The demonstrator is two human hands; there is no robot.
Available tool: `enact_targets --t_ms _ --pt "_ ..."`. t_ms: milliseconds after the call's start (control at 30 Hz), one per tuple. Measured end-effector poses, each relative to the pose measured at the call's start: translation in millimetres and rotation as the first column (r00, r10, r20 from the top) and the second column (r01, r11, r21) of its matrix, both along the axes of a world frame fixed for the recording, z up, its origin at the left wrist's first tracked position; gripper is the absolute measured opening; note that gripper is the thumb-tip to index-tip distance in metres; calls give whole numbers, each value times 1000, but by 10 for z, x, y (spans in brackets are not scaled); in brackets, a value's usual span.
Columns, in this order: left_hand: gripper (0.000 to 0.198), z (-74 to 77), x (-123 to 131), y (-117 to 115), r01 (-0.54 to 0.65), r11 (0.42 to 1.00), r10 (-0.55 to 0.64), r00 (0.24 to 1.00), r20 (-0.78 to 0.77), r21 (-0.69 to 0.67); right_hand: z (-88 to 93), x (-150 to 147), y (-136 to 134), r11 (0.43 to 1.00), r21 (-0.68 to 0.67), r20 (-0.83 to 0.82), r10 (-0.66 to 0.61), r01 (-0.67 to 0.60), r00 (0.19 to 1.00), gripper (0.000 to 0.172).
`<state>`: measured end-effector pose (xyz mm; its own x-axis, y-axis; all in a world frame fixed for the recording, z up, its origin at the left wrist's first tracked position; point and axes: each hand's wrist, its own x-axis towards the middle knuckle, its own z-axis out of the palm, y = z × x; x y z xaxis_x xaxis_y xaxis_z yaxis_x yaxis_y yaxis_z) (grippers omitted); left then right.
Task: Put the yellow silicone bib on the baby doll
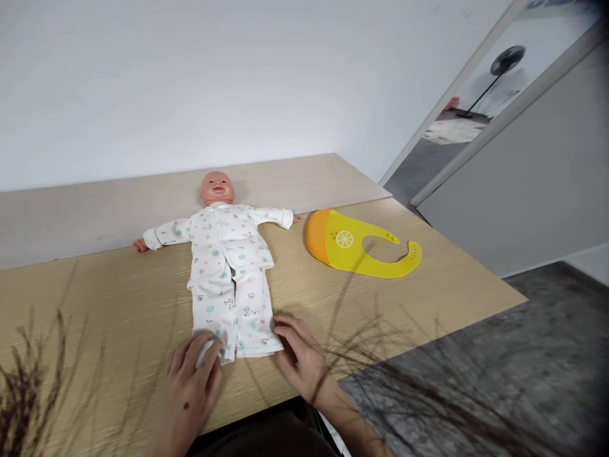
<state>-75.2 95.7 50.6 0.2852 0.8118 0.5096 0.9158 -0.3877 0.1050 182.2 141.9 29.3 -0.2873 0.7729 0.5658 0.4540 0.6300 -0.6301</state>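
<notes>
Looking down at the desk (118, 298), I see a baby doll (223, 254) lying on its back, head toward the wall, arms spread out to either side. It wears white printed pyjamas (228, 279), and the trouser legs point toward me, ending close to the desk's near edge.

My left hand (193, 381) sits at the doll's foot end, fingers (207, 355) curled over the hem of the trouser leg on that side; they appear to be pinching the fabric, though I cannot tell how firmly. My right hand (299, 358) rests just beside the other trouser hem, fingers (285, 330) loosely spread and bent, touching the edge of the cloth without closing round anything.

To the doll's right, well apart from both hands, a yellow silicone bib (361, 247) with an orange catch pocket lies flat on the desk, its neck straps open toward the far corner.

Blurred dark twigs (38, 381) cross the lower part of the view. A standing fan (499, 70) shows through the doorway beyond.
</notes>
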Motion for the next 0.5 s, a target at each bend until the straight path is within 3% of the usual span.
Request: enact_targets --t_ms 333,500 --pt "34 65 18 -25 -17 997 25 994 -109 70 19 1 -2 1000 -5 -18 -7 7 1000 29" --pt "40 21 23 -64 -35 990 53 990 -132 135 0 2 -3 1000 -14 -9 1 -1 1000 30"
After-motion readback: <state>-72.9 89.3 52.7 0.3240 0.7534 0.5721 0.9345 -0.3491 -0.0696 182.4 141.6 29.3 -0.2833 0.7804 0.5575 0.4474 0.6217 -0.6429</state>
